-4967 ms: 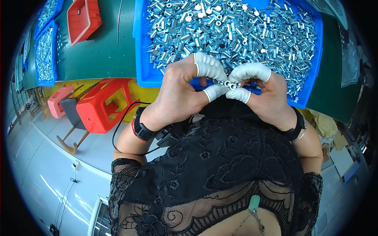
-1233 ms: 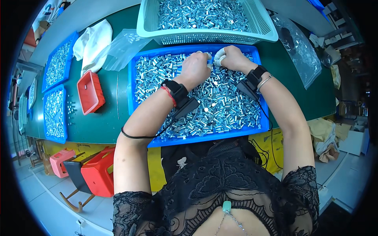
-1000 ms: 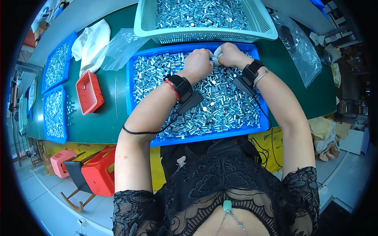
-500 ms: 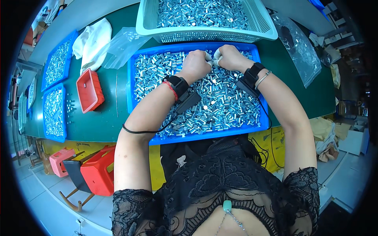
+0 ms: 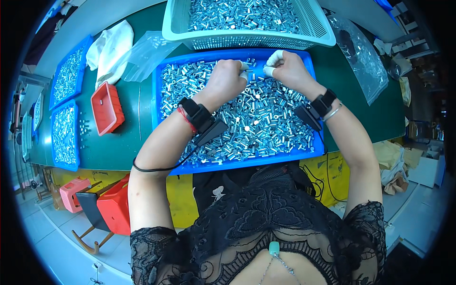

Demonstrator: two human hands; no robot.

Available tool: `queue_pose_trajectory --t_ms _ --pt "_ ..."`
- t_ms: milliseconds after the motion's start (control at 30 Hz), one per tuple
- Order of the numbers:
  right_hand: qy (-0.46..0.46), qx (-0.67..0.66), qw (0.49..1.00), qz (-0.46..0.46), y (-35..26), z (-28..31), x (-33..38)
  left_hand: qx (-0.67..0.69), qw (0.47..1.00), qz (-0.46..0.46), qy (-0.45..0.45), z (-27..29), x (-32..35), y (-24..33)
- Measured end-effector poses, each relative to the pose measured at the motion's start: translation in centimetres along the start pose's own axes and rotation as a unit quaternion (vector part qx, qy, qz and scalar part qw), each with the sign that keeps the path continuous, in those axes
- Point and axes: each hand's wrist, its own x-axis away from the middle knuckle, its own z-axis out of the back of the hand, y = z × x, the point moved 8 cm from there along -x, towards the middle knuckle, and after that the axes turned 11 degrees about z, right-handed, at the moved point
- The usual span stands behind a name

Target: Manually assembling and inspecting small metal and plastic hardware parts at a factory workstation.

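Apart now, your hands have parted since half a second ago: your left hand [image 5: 225, 83] has shifted left and your right hand [image 5: 292, 71] toward the far right corner of the blue rectangular plastic tray [image 5: 242, 167]. On each, the thumb and fingers in white rubbery finger covers [image 5: 274, 58] curl toward one another; whether either pinches a piece, you cannot tell from here.

Small silver cylindrical metal pieces [image 5: 256, 135], some showing open bores, lie heaped from the tray's near edge up its left side, thinning to a bare patch at the far edge between your hands. Expect each to be light, stiff, hard to damage and rather slippery on its smooth side; take it across the middle of the barrel, thumb opposite finger. Their long axes share no direction: many lie flat at mixed angles, while a few stand with an end facing up.
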Motion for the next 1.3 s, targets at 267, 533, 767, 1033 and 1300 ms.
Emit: queue_pose_trajectory --t_ms 267,533,767,1033,1300 --pt "0.005 -0.257 0.966 0.008 -0.8 -2.2 2.4 0.114 0.993 -0.005 -0.006 -0.1 2.4 0.7" --pt "-0.024 -0.308 0.951 0.005 -2.4 -2.7 4.5 0.34 0.92 0.127 -0.146 -1.3 3.9 -0.3" --pt "0.02 -0.127 0.99 0.061 -2.3 -0.6 5.8 0.369 0.906 0.173 -0.114 -0.6 4.7 -1.3" --pt "0.002 -0.046 0.999 0.022 0.4 0.0 5.0 0.145 0.986 0.074 -0.022 0.1 2.9 -1.6" --pt "0.061 0.048 0.993 0.089 0.9 1.2 2.7 -0.058 0.996 -0.062 0.016 -3.2 -0.7 1.4"
